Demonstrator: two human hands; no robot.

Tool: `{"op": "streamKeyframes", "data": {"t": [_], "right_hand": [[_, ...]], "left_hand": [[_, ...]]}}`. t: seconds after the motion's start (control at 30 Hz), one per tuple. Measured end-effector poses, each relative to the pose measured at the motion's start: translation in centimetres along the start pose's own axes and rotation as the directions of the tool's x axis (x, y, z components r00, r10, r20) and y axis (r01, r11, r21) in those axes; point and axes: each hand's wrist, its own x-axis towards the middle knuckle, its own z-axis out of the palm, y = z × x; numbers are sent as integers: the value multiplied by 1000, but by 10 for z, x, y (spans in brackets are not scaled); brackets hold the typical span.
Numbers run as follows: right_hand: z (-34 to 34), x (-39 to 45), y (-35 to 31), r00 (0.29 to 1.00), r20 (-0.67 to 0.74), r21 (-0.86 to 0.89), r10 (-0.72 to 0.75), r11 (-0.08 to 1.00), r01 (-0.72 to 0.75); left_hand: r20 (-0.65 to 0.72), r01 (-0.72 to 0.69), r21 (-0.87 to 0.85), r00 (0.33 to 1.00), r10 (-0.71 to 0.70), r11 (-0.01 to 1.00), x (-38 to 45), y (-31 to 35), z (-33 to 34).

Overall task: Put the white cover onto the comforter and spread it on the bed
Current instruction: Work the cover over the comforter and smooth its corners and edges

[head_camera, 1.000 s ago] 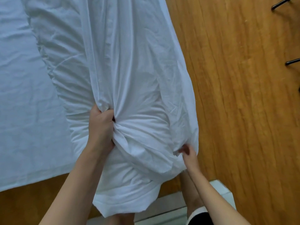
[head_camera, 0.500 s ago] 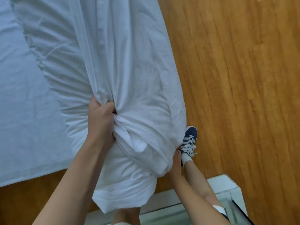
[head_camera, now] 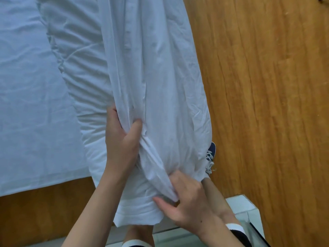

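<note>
Head view, looking down along a long bundle of bedding. The white cover (head_camera: pixel 160 86) runs from twelve o'clock down to about six o'clock as a gathered, wrinkled tube, with the comforter (head_camera: pixel 85 97) showing as a thicker, ribbed mass along its nine o'clock side and below the hands as a folded end at six o'clock. The bundle lies partly over the edge of the bed (head_camera: pixel 26 104), whose pale sheet fills the nine to eleven o'clock region, and partly over the wooden floor (head_camera: pixel 267 104) at three o'clock.

The left hand (head_camera: pixel 122 139), just below centre, grips a bunch of the cover: its thumb is curled over a fold and its fingers are buried in the cloth behind. The right hand (head_camera: pixel 185 202), at five o'clock, pinches the twisted lower end of the cover between thumb and curled fingers, just above the comforter's folded end. The two hands are near each other, joined by a taut rope of fabric.

A dark blue sneaker with white laces (head_camera: pixel 211 157) shows at four o'clock, half hidden by the cover's edge. A white, glass-topped piece of furniture (head_camera: pixel 240 204) occupies five o'clock; what it is cannot be told. Brown floor also shows at seven o'clock beneath the bed edge.
</note>
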Motion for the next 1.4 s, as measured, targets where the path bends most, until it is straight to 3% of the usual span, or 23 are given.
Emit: {"op": "streamKeyframes", "data": {"t": [0.13, 0.2, 0.23, 0.33, 0.4, 0.5, 0.6, 0.7, 0.87, 0.97, 1.07, 1.17, 1.3, 1.37, 1.4], "right_hand": [[27, -30, 0, 996, -92, -36, -21, 999, 18], [28, -33, -4, 994, -111, -11, -7, 1000, 6], [27, -32, -5, 993, -117, 0, -3, 1000, 3], [26, -31, -8, 993, -114, 57, 27, 998, -21], [25, -33, -9, 995, -80, 95, 63, 994, -55], [24, -35, -12, 995, -37, 124, 93, 988, -88], [24, -37, -18, 994, -112, 139, 7, 990, 8], [26, -42, -24, 981, -186, 98, -49, 993, 68], [42, -52, -20, 934, -336, 109, 122, 990, -91], [49, -55, -17, 966, -229, 60, 117, 993, -106], [49, -59, -18, 995, -93, -34, 25, 999, -28], [24, -51, -18, 989, -101, -66, -108, 993, 101], [-26, -28, -1, 927, -310, -166, -209, 973, 164], [-45, -4, 8, 895, -428, -136, -126, 988, 75], [-52, 13, 12, 882, -470, -69, -19, 997, -15]], "left_hand": [[37, -137, 220, 991, 132, 966, -39, -28, -42], [50, -98, 368, 995, 86, 925, -61, -49, -68], [54, -16, 397, 999, -6, 918, -68, -57, -79], [120, 338, 310, 913, -389, 889, -77, -65, -94], [205, 385, 324, 863, -461, 864, -81, -66, -90], [202, 341, 235, 899, -389, 910, -87, -65, -74], [100, 261, 67, 958, -267, 963, -93, -56, -55], [48, 227, -50, 973, -225, 973, -90, -42, -28], [271, 223, -216, 949, -162, 950, -81, -11, 6], [381, 351, -313, 897, -222, 883, -80, -8, -3], [360, 219, 126, 899, -250, 968, -86, -2, -10], [223, -13, 490, 968, -111, 872, -99, -4, -11], [147, -221, 660, 975, 165, 718, -104, -19, -22], [124, -228, 682, 972, 198, 695, -103, -16, -27], [109, -223, 680, 973, 205, 698, -101, -16, -29]]}}
